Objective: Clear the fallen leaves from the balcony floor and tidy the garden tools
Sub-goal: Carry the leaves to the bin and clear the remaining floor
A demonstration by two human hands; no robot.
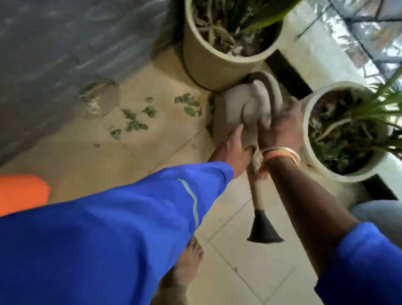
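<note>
A grey watering can stands on the floor between two pots, its long spout ending in a black rose that points toward me. My right hand grips the can's curved handle at the top. My left hand presses flat against the can's near side. Several green fallen leaves lie scattered on the beige tiles to the left of the can. The frame is blurred by motion.
A ribbed cream pot with a plant stands behind the can, and a white pot with a leafy plant stands to its right. A dark grey wall runs along the left. An orange object sits at the left edge. My bare foot is below.
</note>
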